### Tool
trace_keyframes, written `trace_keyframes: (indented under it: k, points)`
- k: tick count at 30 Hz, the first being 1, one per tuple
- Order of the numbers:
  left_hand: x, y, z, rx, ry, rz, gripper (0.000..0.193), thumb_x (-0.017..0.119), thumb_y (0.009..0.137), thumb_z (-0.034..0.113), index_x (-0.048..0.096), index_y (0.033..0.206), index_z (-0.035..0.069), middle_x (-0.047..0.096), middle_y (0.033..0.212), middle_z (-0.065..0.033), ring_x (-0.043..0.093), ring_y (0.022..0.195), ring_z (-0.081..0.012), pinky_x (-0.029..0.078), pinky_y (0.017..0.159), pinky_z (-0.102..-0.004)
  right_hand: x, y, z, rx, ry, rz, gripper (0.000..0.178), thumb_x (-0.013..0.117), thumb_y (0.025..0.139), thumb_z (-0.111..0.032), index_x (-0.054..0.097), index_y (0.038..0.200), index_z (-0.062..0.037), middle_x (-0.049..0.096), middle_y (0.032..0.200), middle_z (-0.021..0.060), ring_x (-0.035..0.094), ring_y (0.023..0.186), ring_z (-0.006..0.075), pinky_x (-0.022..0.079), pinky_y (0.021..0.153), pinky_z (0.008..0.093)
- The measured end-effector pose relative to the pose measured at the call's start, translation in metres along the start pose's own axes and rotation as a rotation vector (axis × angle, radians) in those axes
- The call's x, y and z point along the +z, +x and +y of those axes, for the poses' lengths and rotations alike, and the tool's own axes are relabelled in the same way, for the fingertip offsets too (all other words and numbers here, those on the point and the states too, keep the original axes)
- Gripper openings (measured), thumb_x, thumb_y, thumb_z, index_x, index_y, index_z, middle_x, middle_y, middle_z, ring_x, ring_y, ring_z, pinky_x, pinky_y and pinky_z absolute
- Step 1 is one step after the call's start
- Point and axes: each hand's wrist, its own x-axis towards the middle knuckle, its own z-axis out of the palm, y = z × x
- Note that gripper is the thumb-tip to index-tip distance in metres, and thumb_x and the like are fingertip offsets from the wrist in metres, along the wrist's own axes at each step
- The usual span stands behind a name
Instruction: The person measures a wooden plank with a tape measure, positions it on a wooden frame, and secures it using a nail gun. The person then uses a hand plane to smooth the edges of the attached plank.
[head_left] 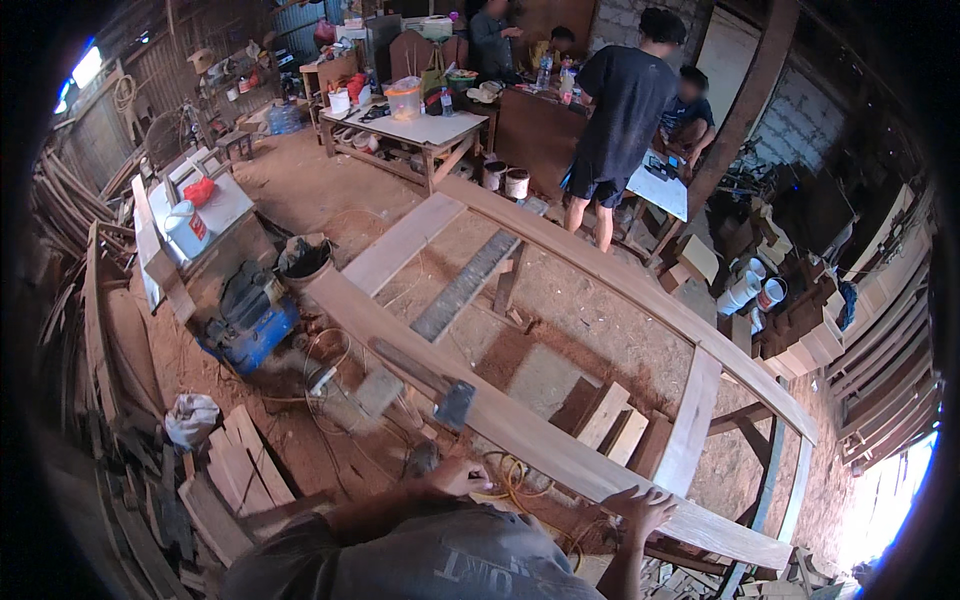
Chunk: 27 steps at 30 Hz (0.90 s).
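Observation:
In front of me lies a long wooden frame [545,449], its rails joined by crosspieces. My right hand [645,509] rests on the near rail toward its right end, fingers spread, with nothing held in it. Close to my body, just short of the same rail, my left hand [459,477] has its fingers curled in; whether anything small is inside them is hidden. A mallet-like tool with a dark blocky head [455,404] and a wooden handle lies on the near rail, beyond my left hand. Yellow hose or cord [514,474] is coiled below the rail, beside that hand.
A blue machine [262,335] sits on the dirt floor at left, near a white-topped table [222,222]. Cut boards [243,463] are piled at lower left. A cluttered table [425,128] and a standing person [625,120] are beyond the frame. Timber is stacked at right.

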Motion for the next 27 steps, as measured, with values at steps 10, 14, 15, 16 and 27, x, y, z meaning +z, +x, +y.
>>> trace_keyframes:
  k: [10,14,15,16,27]
  points:
    - [-0.164,0.0,-0.027,-0.175,0.152,0.033,0.071,0.056,0.105,0.068,0.074,0.08,0.003,0.066,0.064,-0.0132,0.071,0.07,-0.0309,0.053,0.072,-0.0466,-0.004,-0.11,-0.228,0.047,0.12,-0.041,0.088,0.038,0.11,-0.062,0.021,0.171,-0.0007,0.015,0.177,0.0304,0.011,0.162,0.0542,0.008,0.131,0.0643]
    - [-0.202,-0.017,0.002,-0.218,0.078,-0.249,0.076,0.053,0.104,0.073,0.079,0.083,0.005,0.071,0.071,-0.0177,0.07,0.069,-0.0282,0.052,0.069,-0.0458,-0.003,-0.112,-0.23,0.049,0.08,-0.059,0.088,0.033,0.111,-0.062,0.022,0.169,0.0026,0.014,0.177,0.031,0.008,0.163,0.0532,0.005,0.131,0.0638]
    - [-0.196,-0.031,-0.016,-0.224,-0.01,-0.277,0.073,0.053,0.104,0.073,0.079,0.093,0.005,0.073,0.084,-0.018,0.071,0.08,-0.0289,0.053,0.076,-0.0445,0.0,-0.11,-0.235,0.04,0.065,-0.039,0.088,0.034,0.111,-0.062,0.022,0.169,0.0024,0.015,0.176,0.0313,0.009,0.163,0.0536,0.006,0.131,0.0641]
    - [-0.184,-0.047,-0.047,-0.229,-0.1,-0.302,0.072,0.053,0.104,0.073,0.08,0.103,0.006,0.076,0.096,-0.0182,0.073,0.091,-0.0296,0.054,0.083,-0.0432,0.002,-0.109,-0.238,0.031,0.049,-0.02,0.087,0.035,0.111,-0.061,0.023,0.169,0.0023,0.016,0.176,0.0317,0.009,0.163,0.0541,0.007,0.131,0.0643]
    - [-0.176,-0.093,-0.058,-0.398,0.303,-0.694,0.07,0.043,0.11,0.063,0.071,0.135,0.004,0.071,0.132,-0.0265,0.068,0.124,-0.0404,0.05,0.106,-0.0495,-0.002,-0.116,-0.234,0.021,0.071,0.018,0.088,0.032,0.11,-0.064,0.025,0.169,0.0011,0.016,0.176,0.0322,0.01,0.162,0.0546,0.007,0.131,0.0648]
